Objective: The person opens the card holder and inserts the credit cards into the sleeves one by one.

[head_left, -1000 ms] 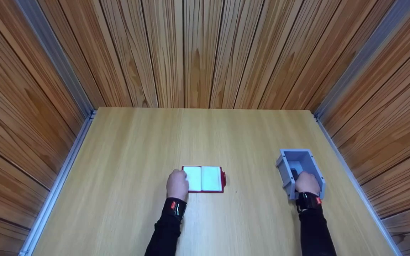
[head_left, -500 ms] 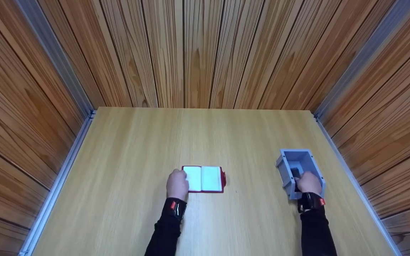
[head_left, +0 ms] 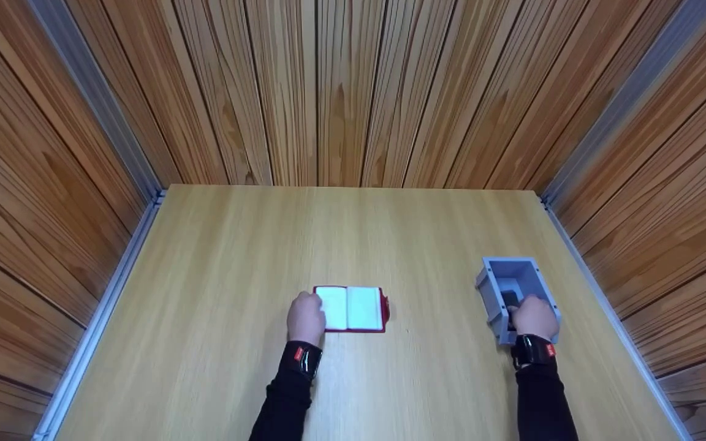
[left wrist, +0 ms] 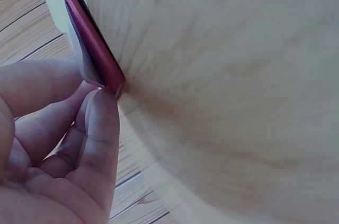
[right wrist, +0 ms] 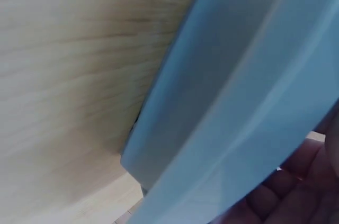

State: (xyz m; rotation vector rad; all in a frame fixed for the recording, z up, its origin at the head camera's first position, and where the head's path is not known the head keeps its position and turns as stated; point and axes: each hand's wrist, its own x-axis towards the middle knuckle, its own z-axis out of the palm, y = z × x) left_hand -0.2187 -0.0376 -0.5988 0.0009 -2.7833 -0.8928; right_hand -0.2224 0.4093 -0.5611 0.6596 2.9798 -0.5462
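The left grip (head_left: 306, 318) pinches the edge of a red book (head_left: 364, 309), open just right of it, with white pages. The right grip (head_left: 535, 316) is inside a blue-grey box (head_left: 510, 269); I can't tell if it holds the dark thing (head_left: 510, 298) there.

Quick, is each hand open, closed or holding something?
Left hand: pinching the open notebook by its edge.
Right hand: in the grey bin, by a dark object; whether gripping can't be told.
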